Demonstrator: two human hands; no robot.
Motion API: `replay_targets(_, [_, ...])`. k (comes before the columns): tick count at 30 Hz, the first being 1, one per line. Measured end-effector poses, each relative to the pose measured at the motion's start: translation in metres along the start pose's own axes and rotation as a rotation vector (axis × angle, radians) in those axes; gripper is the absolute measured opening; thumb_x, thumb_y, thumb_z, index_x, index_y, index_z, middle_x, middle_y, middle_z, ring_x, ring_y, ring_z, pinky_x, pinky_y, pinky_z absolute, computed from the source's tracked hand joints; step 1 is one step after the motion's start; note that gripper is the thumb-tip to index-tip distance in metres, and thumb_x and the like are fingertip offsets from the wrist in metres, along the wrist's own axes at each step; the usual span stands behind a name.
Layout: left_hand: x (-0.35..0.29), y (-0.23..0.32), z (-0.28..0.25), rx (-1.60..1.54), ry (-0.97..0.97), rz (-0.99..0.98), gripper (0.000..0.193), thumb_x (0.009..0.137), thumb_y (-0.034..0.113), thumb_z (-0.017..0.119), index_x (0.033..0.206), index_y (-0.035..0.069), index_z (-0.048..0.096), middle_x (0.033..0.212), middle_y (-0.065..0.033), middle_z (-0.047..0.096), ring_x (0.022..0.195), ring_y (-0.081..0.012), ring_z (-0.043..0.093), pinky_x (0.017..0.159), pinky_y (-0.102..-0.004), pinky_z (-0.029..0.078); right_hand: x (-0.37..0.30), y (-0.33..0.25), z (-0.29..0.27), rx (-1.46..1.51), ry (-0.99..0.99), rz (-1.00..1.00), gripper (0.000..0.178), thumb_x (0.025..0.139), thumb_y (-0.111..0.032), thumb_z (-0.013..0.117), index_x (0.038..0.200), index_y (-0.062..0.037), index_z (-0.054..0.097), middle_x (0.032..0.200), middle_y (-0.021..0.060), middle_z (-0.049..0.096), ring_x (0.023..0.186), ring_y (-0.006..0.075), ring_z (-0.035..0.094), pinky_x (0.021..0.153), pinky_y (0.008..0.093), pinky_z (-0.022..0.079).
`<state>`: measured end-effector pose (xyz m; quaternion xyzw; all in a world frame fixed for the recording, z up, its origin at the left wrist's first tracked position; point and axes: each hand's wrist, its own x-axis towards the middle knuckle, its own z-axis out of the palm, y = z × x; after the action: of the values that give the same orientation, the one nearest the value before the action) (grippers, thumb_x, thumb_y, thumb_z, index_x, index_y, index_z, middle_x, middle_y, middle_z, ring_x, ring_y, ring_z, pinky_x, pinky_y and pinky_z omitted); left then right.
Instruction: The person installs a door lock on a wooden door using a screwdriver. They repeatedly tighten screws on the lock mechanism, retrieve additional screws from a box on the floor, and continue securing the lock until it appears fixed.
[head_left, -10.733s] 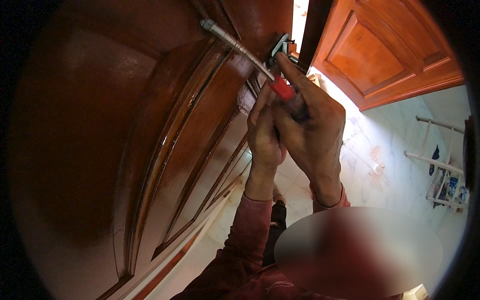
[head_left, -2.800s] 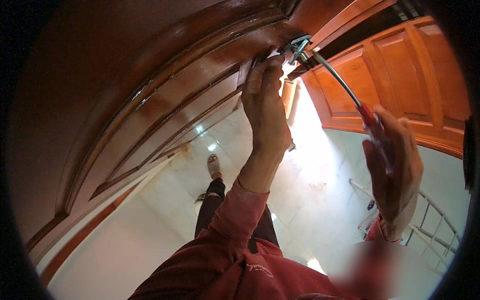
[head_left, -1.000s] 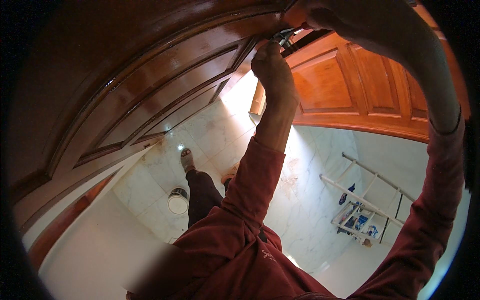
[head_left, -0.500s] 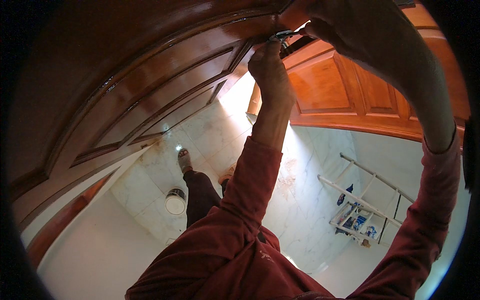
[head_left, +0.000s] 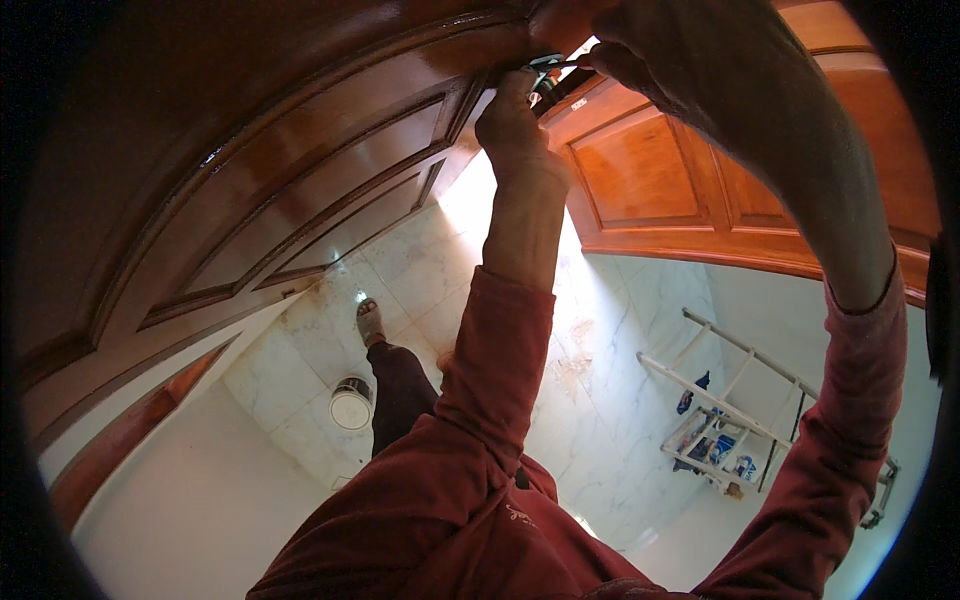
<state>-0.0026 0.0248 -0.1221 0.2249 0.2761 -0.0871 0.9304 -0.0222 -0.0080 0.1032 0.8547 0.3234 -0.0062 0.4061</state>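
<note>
Both my arms reach up to the edge of a dark brown panelled door leaf (head_left: 330, 190). My left hand (head_left: 512, 125) is closed at that edge, its fingertips against a small metallic piece (head_left: 543, 82); what the fingers themselves grip is hidden. From the right, my right hand (head_left: 645, 60) is closed round the end of a thin tool with a dark shaft (head_left: 564, 65), which looks like a screwdriver. Its tip meets the metallic piece just beyond my left fingertips. Shadow hides most of my right fingers.
An orange-brown panelled door leaf (head_left: 640, 170) stands at the right, with a bright gap between the leaves. On the marble-patterned floor (head_left: 410, 275) stands a pale-lidded bucket (head_left: 350, 405) near my foot. A white ladder (head_left: 720, 385) at the right has blue-and-white packages (head_left: 720, 447) beside it.
Both hands have shifted a little to the left, along with the tool. My left forearm is more upright. The door leaves appear slightly displaced in view; the bucket and ladder stay put.
</note>
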Motion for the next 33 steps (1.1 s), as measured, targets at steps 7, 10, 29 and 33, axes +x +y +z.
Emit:
replay_targets(7, [0.0,0.013,-0.012,0.06,-0.078,0.082,0.043,0.085,0.027,0.069,0.121,0.006,0.058,0.124,-0.0068,0.063,0.123,-0.0215,0.051,0.117,-0.0589,0.018,-0.007,-0.005,0.043,-0.017,0.292,-0.042,0.024,0.092,-0.02,0.07,0.115,-0.0128,0.067,0.101,0.0074,0.07,0.085,0.019,0.072,0.065,0.0337,0.055])
replay_targets(10, [-0.001,-0.016,-0.007,0.011,-0.216,0.029,0.04,0.085,0.026,0.071,0.118,0.005,0.061,0.126,-0.0067,0.063,0.127,-0.0207,0.05,0.117,-0.0587,0.02,-0.054,-0.024,0.015,0.103,0.211,0.177,0.026,0.092,-0.022,0.07,0.117,-0.0128,0.068,0.1,0.0074,0.07,0.085,0.0185,0.072,0.064,0.0341,0.055])
replay_targets(29, [-0.002,0.008,-0.03,0.049,-0.124,0.059,0.021,0.085,0.018,0.076,0.103,0.013,0.067,0.103,-0.0044,0.065,0.104,-0.0191,0.058,0.103,-0.0509,0.036,-0.076,-0.189,0.13,1.662,0.521,0.976,0.031,0.092,-0.003,0.068,0.122,-0.0009,0.061,0.089,0.0062,0.055,0.075,0.0115,0.056,0.065,0.0268,0.045])
replay_targets(33, [-0.003,0.01,-0.035,0.027,-0.169,0.006,0.019,0.086,0.021,0.074,0.102,0.013,0.067,0.104,-0.0044,0.067,0.101,-0.0193,0.06,0.103,-0.0492,0.037,-0.071,-0.193,0.131,1.622,0.57,0.979,0.037,0.087,0.0,0.072,0.123,-0.0016,0.061,0.09,0.0099,0.059,0.072,0.0147,0.055,0.063,0.0287,0.046])
